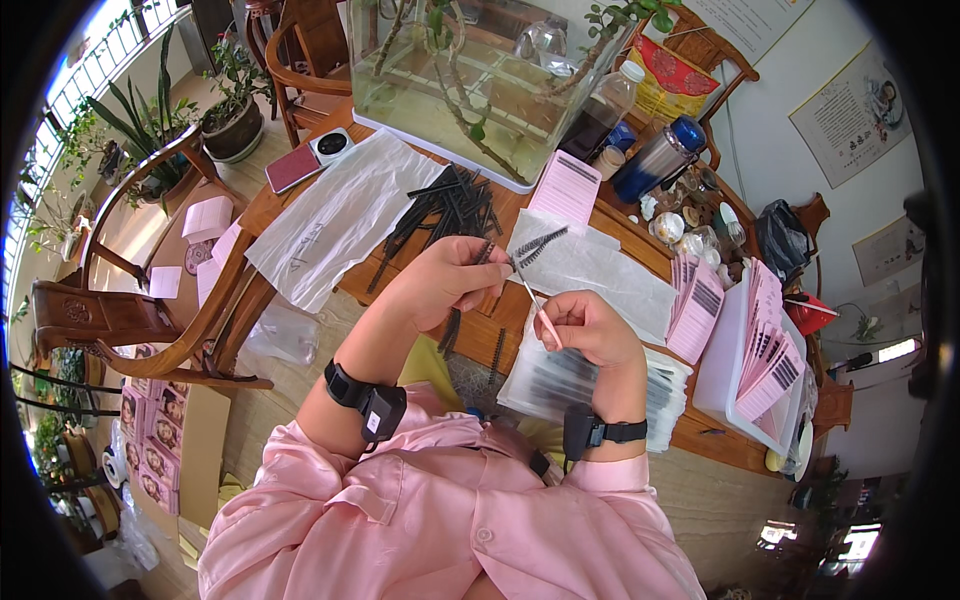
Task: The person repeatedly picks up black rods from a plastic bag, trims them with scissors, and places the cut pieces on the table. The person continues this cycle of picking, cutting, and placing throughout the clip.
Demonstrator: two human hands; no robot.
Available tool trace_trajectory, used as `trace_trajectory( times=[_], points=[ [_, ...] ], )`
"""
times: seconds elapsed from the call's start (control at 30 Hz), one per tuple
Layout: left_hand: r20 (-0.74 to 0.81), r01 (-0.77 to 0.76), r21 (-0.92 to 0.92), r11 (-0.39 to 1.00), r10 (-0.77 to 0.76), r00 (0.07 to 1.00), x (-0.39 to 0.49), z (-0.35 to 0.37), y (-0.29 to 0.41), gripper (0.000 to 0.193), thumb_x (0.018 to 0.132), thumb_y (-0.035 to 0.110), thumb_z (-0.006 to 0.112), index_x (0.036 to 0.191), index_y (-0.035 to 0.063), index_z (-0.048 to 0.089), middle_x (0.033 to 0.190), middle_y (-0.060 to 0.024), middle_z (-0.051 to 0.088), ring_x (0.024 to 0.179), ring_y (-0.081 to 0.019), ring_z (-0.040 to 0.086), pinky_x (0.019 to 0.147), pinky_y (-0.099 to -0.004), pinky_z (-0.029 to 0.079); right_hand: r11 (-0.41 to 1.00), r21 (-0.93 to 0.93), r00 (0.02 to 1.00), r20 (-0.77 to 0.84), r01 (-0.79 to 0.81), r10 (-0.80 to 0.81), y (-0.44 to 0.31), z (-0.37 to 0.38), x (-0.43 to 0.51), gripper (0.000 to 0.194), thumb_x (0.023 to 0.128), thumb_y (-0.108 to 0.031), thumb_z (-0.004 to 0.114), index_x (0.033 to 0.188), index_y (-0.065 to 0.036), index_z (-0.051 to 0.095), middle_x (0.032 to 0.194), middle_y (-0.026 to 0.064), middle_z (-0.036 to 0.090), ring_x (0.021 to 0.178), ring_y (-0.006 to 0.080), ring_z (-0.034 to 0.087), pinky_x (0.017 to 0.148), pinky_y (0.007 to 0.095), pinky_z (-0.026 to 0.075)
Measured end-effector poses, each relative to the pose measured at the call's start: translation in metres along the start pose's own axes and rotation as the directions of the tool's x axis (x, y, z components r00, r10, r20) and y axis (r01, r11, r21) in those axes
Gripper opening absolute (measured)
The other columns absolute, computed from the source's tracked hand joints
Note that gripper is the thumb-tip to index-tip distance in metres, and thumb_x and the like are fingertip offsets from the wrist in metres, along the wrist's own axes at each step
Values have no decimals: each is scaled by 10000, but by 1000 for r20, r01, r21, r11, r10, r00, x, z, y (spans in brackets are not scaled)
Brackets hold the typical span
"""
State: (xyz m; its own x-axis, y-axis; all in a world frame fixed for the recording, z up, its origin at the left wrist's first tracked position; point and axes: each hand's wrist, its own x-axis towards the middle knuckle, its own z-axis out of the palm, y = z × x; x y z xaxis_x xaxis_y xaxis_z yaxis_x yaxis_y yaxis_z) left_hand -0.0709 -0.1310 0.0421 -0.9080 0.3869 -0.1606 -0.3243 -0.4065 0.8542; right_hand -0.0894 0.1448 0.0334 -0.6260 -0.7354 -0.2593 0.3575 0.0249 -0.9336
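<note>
In my left hand (454, 281) are dark, bristly strips that look like false-lash strips (541, 246); a pair fans out past my fingertips, and another dark strip shows behind the thumb. My right hand (585, 330) grips slim metal tweezers (531, 291) with a pink handle. Their tip meets the strips at my left fingertips. Beyond my left hand lies a heap of black strips (457, 206) on the wooden table. A loose strip (497, 356) is below, near the table's front edge. White tissue sheets (592, 262) lie beyond my right hand.
Translucent sleeves with dark strips (555, 382) lie under my right forearm. To the right, a white plastic bin (716, 390) holds pink lash cards (769, 367). A glass tank (480, 97), a steel-and-blue flask (660, 159) and a phone (307, 159) stand or lie farther back.
</note>
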Motion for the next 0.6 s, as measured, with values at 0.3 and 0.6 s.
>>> trace_trajectory(
  times=[0.3,0.6],
  points=[
    [-8,-2,4,1000,2,1000,-2,2,0,133,952,75,715,1021,6,626,768,-42,645,514,-69,466,470,-216,327,1000,-1,1000,13,17,-17,-1,1,-2,155,881,-81,798,988,9,731,884,34,729,754,79,645,701,233,522],
    [-18,0,9,1000,0,1000,1,-3,1,165,945,78,723,1049,2,619,772,-42,647,515,-69,459,476,-216,328,998,-57,997,-74,-19,15,-2,0,4,155,877,-97,778,973,13,727,859,42,724,736,88,644,689,237,517]
  ],
)
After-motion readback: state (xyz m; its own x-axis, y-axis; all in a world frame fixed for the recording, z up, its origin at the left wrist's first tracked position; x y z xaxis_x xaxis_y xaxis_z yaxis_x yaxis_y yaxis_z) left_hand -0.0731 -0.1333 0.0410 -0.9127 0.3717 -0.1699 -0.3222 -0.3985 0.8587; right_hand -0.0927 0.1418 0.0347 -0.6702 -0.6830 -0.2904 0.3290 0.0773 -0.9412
